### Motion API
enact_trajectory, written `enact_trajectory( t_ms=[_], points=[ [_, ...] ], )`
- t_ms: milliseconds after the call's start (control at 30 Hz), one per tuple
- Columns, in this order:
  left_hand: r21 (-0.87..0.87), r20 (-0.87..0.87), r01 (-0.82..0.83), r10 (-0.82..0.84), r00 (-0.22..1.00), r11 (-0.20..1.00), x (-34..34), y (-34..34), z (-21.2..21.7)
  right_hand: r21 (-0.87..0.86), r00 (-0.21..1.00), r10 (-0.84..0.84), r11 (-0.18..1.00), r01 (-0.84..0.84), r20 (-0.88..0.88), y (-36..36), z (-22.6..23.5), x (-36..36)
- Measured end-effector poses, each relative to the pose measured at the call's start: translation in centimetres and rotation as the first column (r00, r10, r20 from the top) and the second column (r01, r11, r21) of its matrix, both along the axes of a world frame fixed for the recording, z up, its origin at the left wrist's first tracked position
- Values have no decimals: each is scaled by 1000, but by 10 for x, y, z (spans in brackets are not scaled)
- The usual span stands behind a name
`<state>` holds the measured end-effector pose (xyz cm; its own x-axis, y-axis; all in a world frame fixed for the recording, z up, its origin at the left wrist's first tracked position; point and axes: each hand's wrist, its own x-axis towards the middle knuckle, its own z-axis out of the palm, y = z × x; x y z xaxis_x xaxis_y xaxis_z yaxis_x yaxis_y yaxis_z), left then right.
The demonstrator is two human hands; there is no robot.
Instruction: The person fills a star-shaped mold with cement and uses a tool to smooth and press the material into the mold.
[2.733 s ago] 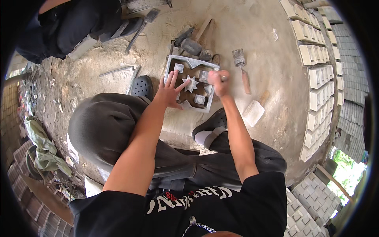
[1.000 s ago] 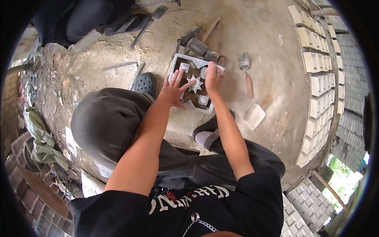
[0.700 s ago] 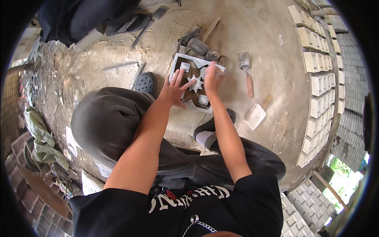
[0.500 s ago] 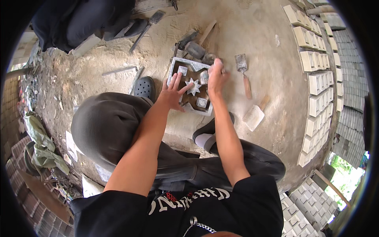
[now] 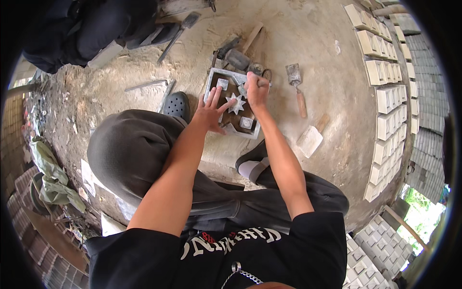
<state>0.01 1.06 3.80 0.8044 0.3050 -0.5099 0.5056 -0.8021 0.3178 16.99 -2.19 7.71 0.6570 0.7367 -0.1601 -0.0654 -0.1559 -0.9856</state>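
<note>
A square grey mould (image 5: 255,133) lies on the ground in front of me, with brown surfaces between its raised shapes. A pale eight-pointed star (image 5: 235,103) stands at its middle. One small square block (image 5: 222,85) is near the far left corner, another (image 5: 246,123) near the close right one. My left hand (image 5: 210,115) rests over the mould's left side, fingers spread, fingertips by the star and the far block. Over the right side, my right hand (image 5: 257,90) is closed in a fist; what it grips is hidden by the fingers.
Beyond the mould lie a dark cylindrical mallet-like head (image 5: 237,59) and a wooden stick (image 5: 252,37). To the right are a trowel (image 5: 297,89) and a pale scraper (image 5: 309,141). Rows of cast blocks (image 5: 385,98) line the right. Another person's dark-clothed leg (image 5: 101,33) is at upper left.
My right hand has shifted left and slightly nearer, from the mould's right rim to over its inside. The left hand stays nearly still. The other person's leg has moved a little left.
</note>
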Motion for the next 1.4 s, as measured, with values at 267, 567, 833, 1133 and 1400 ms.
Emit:
enact_trajectory(
  t_ms=[267, 567, 833, 1133, 1400],
  points=[
    [-8, 36, -59, 59, 998, 998, -2, -1, 3, 239, 982, -2, 970, 47, -187, 21, 34, -16],
    [-5, 22, -62, 62, 998, 998, -4, -3, 2, -1, 986, -145, 989, 146, 82, 51, 28, -18],
    [-2, 38, -67, 67, 997, 998, 0, -1, 4, 78, 973, -196, 975, 206, -121, 37, 7, -22],
    [-13, -23, -17, 16, 1000, 1000, 3, -1, 0, -16, 978, -200, 980, 200, -62, 24, -7, -41],
    [-14, -57, -12, 11, 998, 1000, 5, 4, 1, 66, 980, -163, 986, 156, 115, 18, -15, -44]
  ],
)
